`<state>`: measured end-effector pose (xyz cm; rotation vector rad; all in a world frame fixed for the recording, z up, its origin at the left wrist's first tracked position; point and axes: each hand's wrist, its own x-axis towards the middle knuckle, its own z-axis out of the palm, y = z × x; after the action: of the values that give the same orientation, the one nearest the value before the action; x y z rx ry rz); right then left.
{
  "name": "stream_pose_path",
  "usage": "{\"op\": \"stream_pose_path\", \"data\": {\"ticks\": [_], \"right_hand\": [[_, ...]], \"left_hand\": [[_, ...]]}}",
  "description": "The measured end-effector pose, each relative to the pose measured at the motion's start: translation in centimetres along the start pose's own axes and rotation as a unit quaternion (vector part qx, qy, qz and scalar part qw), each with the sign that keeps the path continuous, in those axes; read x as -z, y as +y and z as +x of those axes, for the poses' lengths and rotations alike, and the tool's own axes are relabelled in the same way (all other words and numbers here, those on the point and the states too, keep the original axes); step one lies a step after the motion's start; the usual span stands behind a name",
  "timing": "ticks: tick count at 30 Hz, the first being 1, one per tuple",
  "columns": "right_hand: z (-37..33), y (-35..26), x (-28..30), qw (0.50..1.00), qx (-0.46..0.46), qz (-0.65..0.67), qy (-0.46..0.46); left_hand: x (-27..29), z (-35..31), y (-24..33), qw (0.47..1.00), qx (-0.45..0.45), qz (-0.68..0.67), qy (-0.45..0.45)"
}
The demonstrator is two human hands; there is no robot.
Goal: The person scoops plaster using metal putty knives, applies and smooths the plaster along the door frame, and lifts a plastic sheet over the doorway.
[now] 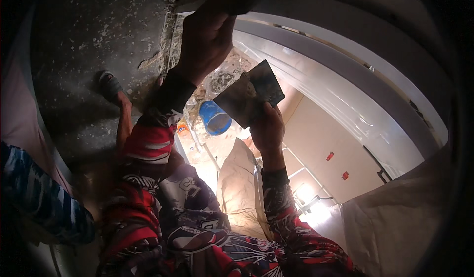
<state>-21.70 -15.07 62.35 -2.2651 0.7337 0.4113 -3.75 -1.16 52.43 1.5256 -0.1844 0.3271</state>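
Note:
My right hand (267,131) grips a dark, flat rectangular plate (270,84), with the thumb along its lower edge. Across the plate's middle runs a rough, lumpy strip (245,88), perhaps smeared material; its kind is unclear in the shadow. Raised toward the top of the head view, my left hand (206,42) has its fingers curled at a dark shape by the edge of a white frame (276,20). Shadow hides what those fingers hold. Below and between my arms, a blue bucket (211,114) lies tilted on the littered floor.
To the left, a person's sandalled foot (111,84) stands on the speckled dark floor (98,40). A patterned sleeve or leg (42,198) is at the far left. Brown sheeting (237,188) hangs below me. A bright lamp (316,213) shines lower right, near a pale panel (316,138).

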Motion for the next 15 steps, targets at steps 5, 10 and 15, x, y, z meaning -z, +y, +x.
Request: {"op": "stream_pose_path", "data": {"ticks": [5,10,15], "right_hand": [[-0.1,-0.4,-0.1,0.972,-0.056,0.228,0.023],[0.0,-0.1,0.1,0.813,-0.121,0.569,-0.022],[-0.1,0.0,0.0,0.809,-0.133,0.573,-0.018]], "left_hand": [[-0.3,-0.6,0.4,0.999,0.024,0.034,-0.026],[0.5,-0.8,0.8,0.998,0.043,0.031,-0.045],[0.9,-1.4,1.5,0.997,0.024,0.035,-0.063]]}}
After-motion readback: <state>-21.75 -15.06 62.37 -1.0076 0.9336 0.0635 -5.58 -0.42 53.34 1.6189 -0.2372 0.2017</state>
